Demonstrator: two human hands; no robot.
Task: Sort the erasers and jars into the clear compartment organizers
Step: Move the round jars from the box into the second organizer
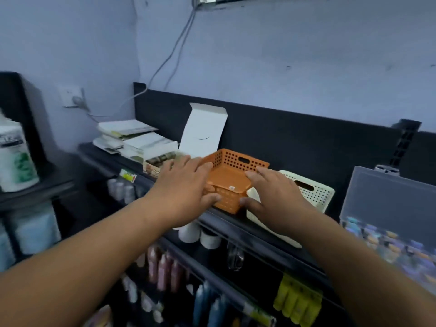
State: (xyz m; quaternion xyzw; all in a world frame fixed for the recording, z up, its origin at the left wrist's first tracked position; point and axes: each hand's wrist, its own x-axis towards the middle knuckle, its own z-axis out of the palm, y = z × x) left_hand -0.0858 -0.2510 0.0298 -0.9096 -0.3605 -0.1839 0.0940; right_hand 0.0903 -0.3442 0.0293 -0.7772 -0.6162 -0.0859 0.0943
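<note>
An orange perforated basket (233, 175) sits on the black top shelf (264, 239), and it looks empty. My left hand (181, 187) lies over its left rim with the thumb against the front wall. My right hand (273, 197) grips its right side, fingers over the rim and thumb on the front corner. At the far right stands a clear compartment organizer (387, 204) with its lid raised; blurred small colourful pieces (382, 241) fill its compartments. No jars can be made out.
A cream perforated basket (313, 192) sits right of the orange one. Behind are an open white carton (203, 131) and stacked packets (132, 138). A white bottle (14, 156) stands far left. Lower shelves hold bottles (162, 270), white rolls (188, 232) and yellow packs (297, 300).
</note>
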